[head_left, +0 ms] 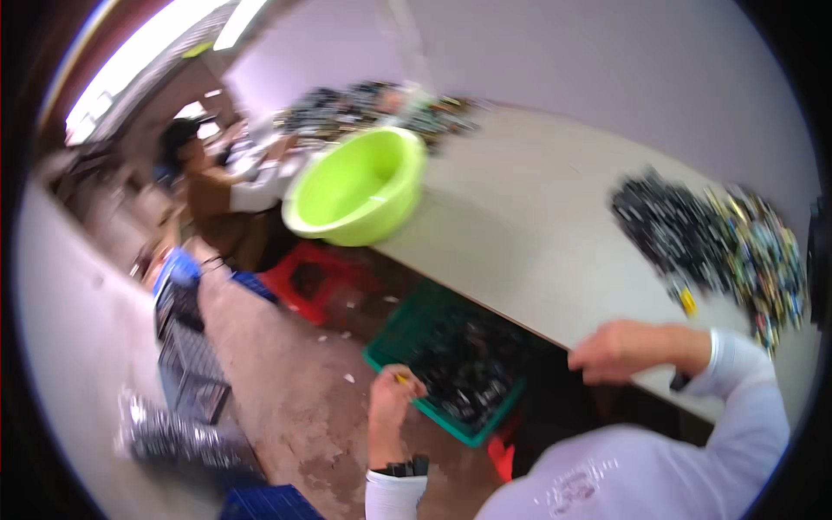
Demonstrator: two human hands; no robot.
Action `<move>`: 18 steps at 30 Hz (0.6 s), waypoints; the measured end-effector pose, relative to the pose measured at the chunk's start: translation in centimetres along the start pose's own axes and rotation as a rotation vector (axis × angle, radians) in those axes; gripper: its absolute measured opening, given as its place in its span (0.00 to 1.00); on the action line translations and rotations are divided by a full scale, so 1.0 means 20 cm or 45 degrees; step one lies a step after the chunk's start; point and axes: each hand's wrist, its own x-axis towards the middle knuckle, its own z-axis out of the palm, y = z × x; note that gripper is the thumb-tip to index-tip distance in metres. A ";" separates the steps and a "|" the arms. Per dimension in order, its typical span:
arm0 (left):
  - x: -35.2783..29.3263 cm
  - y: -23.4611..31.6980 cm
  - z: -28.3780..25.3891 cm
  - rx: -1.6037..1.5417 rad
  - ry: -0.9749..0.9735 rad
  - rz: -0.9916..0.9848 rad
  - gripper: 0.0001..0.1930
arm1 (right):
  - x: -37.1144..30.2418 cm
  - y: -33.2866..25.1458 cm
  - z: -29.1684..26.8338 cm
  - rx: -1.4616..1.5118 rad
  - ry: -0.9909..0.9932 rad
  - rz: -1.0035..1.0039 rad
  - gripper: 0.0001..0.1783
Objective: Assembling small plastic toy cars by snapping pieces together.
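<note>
One small yellow piece (402, 379) is pinched in the left hand (390, 397), by one green rectangular plastic crate's (407, 316) left rim. Whether anything is gripped by the right hand (611, 351), at the pale table's (520, 225) near edge, cannot be told. Two mixed heaps (719, 243) are borne toward its far edge. Shirt print (576, 490) is blurred.

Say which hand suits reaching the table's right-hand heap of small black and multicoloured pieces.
Right, likely: the right hand is by the pale tabletop's edge, nearer that heap; the left hand is beside the green rectangular plastic crate, apparently pinching a small yellow item.
</note>
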 end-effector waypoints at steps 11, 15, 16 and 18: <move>0.45 0.23 1.89 0.878 -1.293 0.179 0.13 | -1.02 0.39 -0.31 -0.104 0.983 1.007 0.08; 0.28 0.04 2.27 1.010 -1.563 0.870 0.17 | -1.14 0.32 0.02 0.010 0.863 1.201 0.14; 0.24 0.02 2.32 1.146 -1.539 0.983 0.17 | -1.11 0.28 0.10 0.070 0.922 1.200 0.14; 0.25 -0.07 2.39 1.249 -1.579 1.163 0.15 | -1.01 0.26 0.23 0.004 1.001 1.107 0.14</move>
